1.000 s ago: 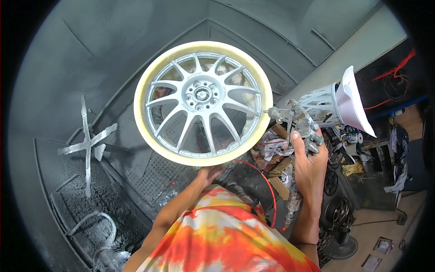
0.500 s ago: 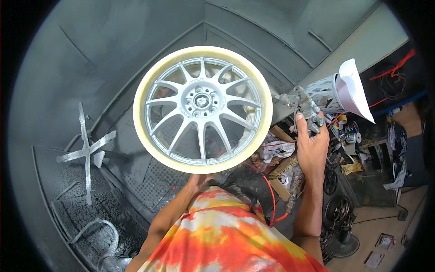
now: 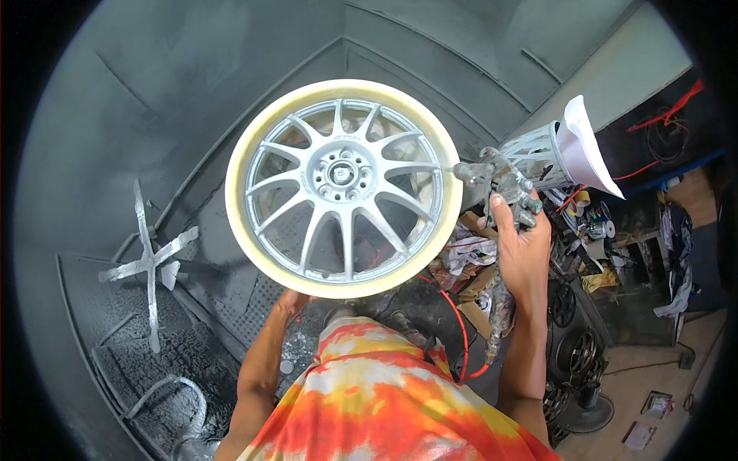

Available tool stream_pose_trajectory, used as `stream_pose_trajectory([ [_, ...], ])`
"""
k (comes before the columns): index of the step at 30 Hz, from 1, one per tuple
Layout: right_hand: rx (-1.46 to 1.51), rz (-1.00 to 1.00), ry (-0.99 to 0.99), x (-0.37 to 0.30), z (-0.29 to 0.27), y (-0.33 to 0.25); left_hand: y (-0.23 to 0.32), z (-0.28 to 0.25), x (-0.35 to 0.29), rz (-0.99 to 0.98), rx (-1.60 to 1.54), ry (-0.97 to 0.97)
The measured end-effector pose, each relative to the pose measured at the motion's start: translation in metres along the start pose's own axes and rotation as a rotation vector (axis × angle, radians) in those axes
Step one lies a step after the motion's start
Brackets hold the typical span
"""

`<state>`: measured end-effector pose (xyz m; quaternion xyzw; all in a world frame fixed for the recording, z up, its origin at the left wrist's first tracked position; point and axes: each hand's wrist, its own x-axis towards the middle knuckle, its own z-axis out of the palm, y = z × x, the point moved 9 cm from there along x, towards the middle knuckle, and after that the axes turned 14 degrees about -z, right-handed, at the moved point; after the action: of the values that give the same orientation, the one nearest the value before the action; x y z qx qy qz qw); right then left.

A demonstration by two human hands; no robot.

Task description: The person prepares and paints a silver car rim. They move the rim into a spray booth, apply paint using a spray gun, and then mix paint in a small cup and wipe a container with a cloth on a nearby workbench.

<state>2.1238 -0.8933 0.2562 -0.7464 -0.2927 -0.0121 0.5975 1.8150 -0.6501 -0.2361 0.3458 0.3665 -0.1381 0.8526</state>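
Head view: holds a paint-crusted grey metal spray gun (image 3: 500, 178) in the right grip (image 3: 526, 247) beside a round yellow-rimmed silver wheel (image 3: 339, 177), with the left grip (image 3: 291, 301) (cannot tell whether closed) at its near edge, and could scuff it by drifting closer.

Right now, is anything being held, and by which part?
The right grip holds the spray gun, apparently by its handle. The left grip is at the lower edge of the wheel; fingers hidden, hold unclear.

Dull grey walls (image 3: 215, 69) beyond a dark, textured floor (image 3: 244, 307), paler tan flooring (image 3: 638, 384) at lower right
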Motion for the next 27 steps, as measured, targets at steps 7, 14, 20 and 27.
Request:
stream_pose_trajectory([
  [7,-0.016,-0.037,-0.063,-0.002,0.004,-0.002,0.036,-0.086,0.003,0.216,-0.177,0.249],
  [14,-0.165,-0.035,0.05,-0.002,-0.005,0.006,0.044,-0.088,-0.002,0.39,-0.142,0.294],
  [20,-0.172,0.036,0.105,-0.006,-0.019,0.013,-0.015,0.004,-0.012,0.294,-0.411,0.461],
  [27,0.024,0.077,0.016,-0.017,-0.003,-0.003,-0.023,0.038,-0.017,0.198,-0.316,0.478],
])
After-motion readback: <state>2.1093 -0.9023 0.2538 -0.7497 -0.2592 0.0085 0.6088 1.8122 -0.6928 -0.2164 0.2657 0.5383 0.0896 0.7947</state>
